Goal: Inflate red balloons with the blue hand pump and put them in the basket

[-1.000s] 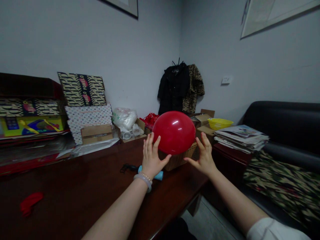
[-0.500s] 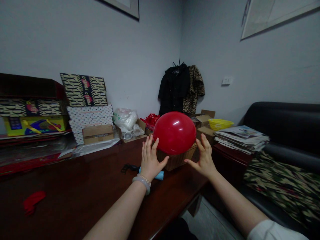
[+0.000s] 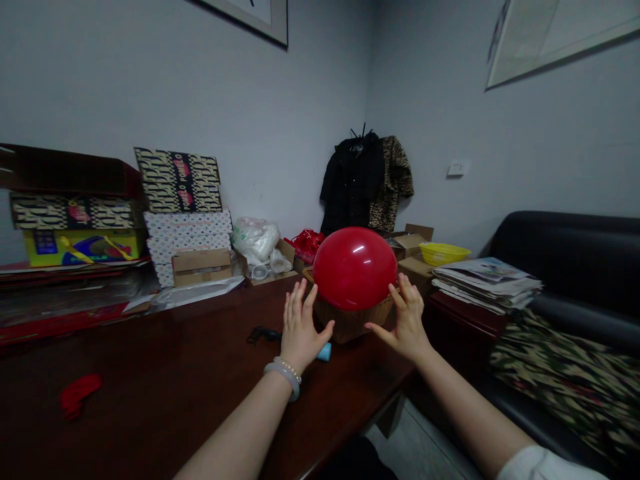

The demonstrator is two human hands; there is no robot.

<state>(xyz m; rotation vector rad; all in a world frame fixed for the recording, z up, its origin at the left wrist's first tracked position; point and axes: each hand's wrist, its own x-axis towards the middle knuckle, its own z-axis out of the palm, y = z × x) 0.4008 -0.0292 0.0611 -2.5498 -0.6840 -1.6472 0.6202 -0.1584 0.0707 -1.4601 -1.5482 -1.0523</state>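
Observation:
A glossy red inflated balloon (image 3: 355, 267) rests in the mouth of a wicker basket (image 3: 350, 325), covering most of its opening. My left hand (image 3: 303, 327) is at the balloon's lower left, fingers spread and thumb pointing inward. On the opposite side, my right hand (image 3: 406, 317) is likewise spread, its fingertips close to the balloon's lower right. Whether either hand touches the balloon I cannot tell. Partly hidden behind my left wrist is a light-blue cylinder (image 3: 324, 352), with a black object (image 3: 263, 335) beside it. Limp red balloons (image 3: 80, 393) lie on the table at left.
The dark wooden table (image 3: 165, 387) carries stacked patterned boxes (image 3: 187, 227), a small cardboard box (image 3: 201, 267) and a carton of plastic bags (image 3: 257, 240) along its back. To the right are a yellow basket (image 3: 444, 253), piled papers (image 3: 485, 283) and a black sofa (image 3: 565, 253).
The view has shifted slightly, moving the surroundings right and a little down. Both hands remain spread beside the balloon, which looks nearly unchanged over the basket.

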